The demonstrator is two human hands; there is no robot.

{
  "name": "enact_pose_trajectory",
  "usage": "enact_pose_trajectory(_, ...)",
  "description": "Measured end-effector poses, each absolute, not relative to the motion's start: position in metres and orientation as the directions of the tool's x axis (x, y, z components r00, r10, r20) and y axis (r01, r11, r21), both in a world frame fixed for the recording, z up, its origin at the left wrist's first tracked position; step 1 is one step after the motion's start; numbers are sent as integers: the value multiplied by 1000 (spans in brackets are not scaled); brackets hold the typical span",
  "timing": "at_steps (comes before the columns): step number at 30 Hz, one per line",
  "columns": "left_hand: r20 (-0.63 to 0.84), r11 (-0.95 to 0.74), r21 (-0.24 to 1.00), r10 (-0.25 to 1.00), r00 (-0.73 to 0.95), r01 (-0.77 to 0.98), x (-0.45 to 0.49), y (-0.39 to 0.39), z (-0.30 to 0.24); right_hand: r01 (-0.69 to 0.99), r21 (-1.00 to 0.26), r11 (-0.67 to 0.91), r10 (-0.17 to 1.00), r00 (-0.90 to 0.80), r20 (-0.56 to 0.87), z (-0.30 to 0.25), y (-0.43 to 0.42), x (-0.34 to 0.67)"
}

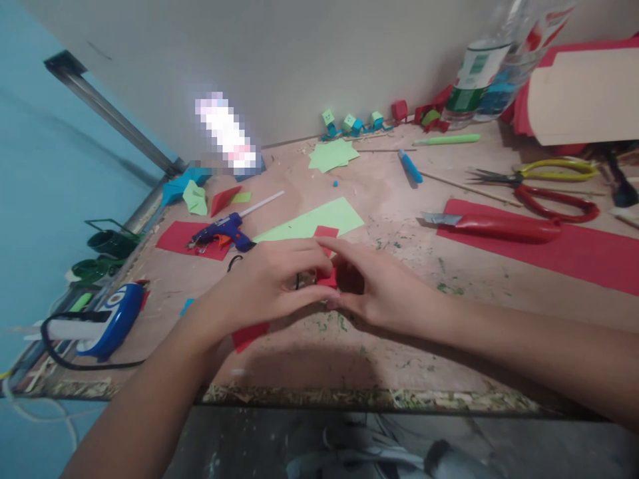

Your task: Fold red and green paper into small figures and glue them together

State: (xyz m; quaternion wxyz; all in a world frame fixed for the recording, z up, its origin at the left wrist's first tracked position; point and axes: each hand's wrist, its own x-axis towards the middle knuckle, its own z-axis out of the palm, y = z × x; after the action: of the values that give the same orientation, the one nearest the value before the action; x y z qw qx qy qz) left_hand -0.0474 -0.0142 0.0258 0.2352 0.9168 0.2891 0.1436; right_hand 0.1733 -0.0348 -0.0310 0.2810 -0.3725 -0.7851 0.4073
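Light blue wall down the left side of the frame, plain greyish backing across the top, can't tell if that's wall or board. Metal bar slants through the upper left. Bench is scuffed pinkish wood, front edge pretty chewed up. Dark grey floor along the bottom, kinda dim light.

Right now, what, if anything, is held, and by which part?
A small red paper piece, between the fingers of left hand and right hand; they hide which part.
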Motion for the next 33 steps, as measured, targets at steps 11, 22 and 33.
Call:
enact_pose_trajectory(11,204,-770,477,566,799,424,-50,-13,31,337,-868,363,813,-569,119,-32,-34,173)
enact_pose_trajectory(22,211,-763,461,590,779,453,-56,-12,28,368,-830,420,807,-570,156,-31,-33,172)
enact_pose_trajectory(33,227,-664,367,743,629,651,-68,-58,57,279,-538,796,503,-799,330,-7,-28,166)
